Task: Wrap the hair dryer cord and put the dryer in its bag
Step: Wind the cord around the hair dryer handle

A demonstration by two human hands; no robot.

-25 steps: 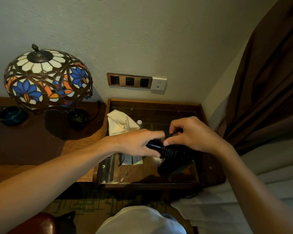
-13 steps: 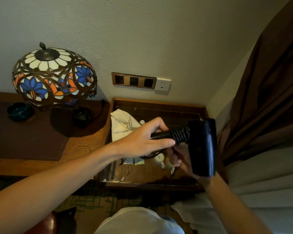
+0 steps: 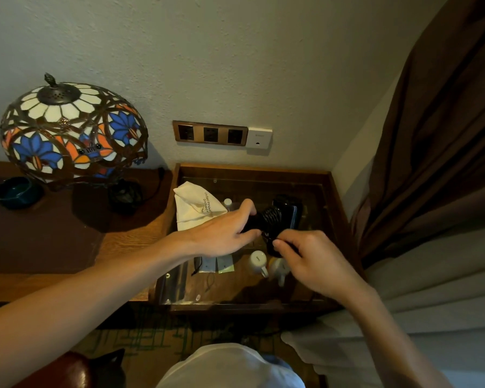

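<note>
A black hair dryer (image 3: 287, 212) is held over the glass-topped side table (image 3: 252, 170). Its black cord (image 3: 270, 218) is coiled in several turns around the handle. My left hand (image 3: 224, 233) grips the end of the handle. My right hand (image 3: 311, 261) is just below the dryer and pinches the loose end of the cord between thumb and fingers. A cream cloth bag (image 3: 196, 205) with dark print lies crumpled on the glass at the table's left, just beyond my left hand.
A stained-glass lamp (image 3: 73, 130) and a dark bowl (image 3: 16, 191) stand on the wooden desk (image 3: 118, 242) to the left. Wall sockets (image 3: 210, 134) sit above the table. White cups (image 3: 259, 261) and sachets lie under the glass. A brown curtain (image 3: 437, 135) and bedding fill the right.
The dryer has swung from standing high at the right to lower over the table. My right hand came from behind it to its near side, pinching the cord.
</note>
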